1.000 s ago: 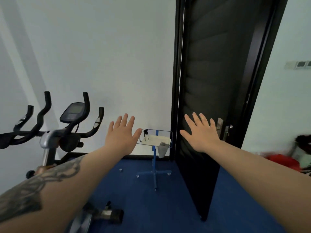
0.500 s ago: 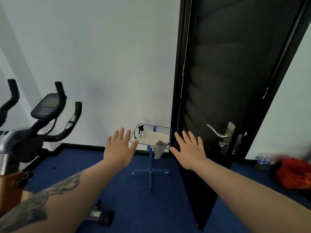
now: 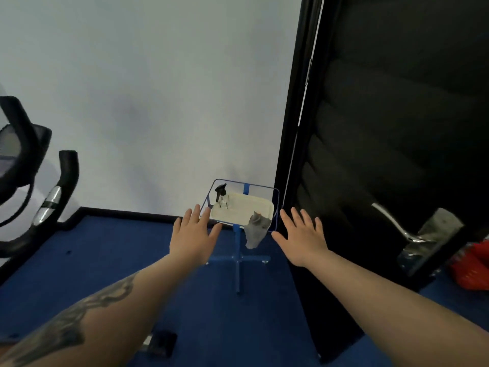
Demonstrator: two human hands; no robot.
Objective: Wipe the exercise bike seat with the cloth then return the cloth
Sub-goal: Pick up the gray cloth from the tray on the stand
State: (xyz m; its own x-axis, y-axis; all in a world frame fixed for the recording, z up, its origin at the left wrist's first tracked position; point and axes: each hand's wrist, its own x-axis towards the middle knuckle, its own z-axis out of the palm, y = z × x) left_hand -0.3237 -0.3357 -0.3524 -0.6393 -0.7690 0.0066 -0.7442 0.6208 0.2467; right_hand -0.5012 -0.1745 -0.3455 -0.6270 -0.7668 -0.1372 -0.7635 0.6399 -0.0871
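A grey cloth (image 3: 255, 229) hangs over the front right rim of a small blue stand's tray (image 3: 244, 211) by the wall. A clear spray bottle (image 3: 222, 198) with a black trigger stands on the tray's left side. My left hand (image 3: 191, 235) is stretched out, fingers spread, just left of the tray. My right hand (image 3: 303, 235) is spread open just right of the cloth. Neither hand holds anything. Only the exercise bike's handlebars (image 3: 57, 197) and console show at the far left; its seat is out of view.
A black door (image 3: 391, 160) stands open on the right with a silver lever handle (image 3: 394, 223). Something red (image 3: 473, 268) lies on the blue carpet behind it. A bike foot (image 3: 160, 344) sits low near my left forearm.
The view has swung right and closer to the stand; the bike has slid toward the left edge. Both open hands have dropped to the tray's level, either side of it.
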